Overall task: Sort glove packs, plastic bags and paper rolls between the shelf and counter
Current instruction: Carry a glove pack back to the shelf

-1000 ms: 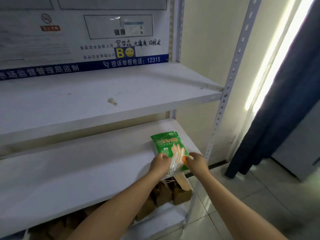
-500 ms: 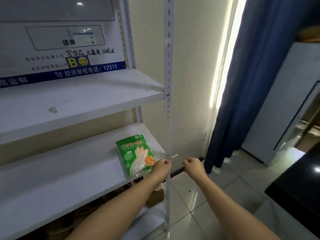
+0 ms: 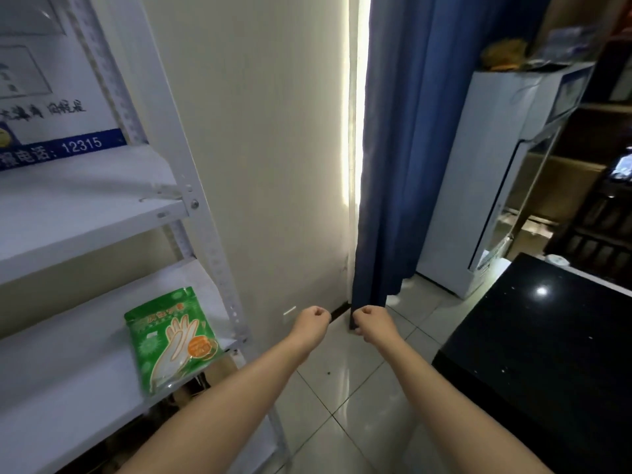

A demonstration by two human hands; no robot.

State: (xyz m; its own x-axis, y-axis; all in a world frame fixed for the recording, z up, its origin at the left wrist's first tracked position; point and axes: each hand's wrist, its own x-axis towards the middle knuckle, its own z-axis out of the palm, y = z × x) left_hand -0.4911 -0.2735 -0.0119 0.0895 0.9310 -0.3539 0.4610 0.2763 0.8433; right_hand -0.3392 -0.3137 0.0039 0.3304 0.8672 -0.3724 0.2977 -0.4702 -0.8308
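Fingers curled empty on left hand, right hand; glove pack leftward on shelf.

At eight o'clock, the flat green plastic glove pack bears white hand prints and an orange badge.

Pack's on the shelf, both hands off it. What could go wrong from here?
1. The glove pack lies at the front edge of the lower shelf; a brush from the left hand or forearm could slide it off.
2. The black counter stands close on the right; the right hand might clip its edge when turning.
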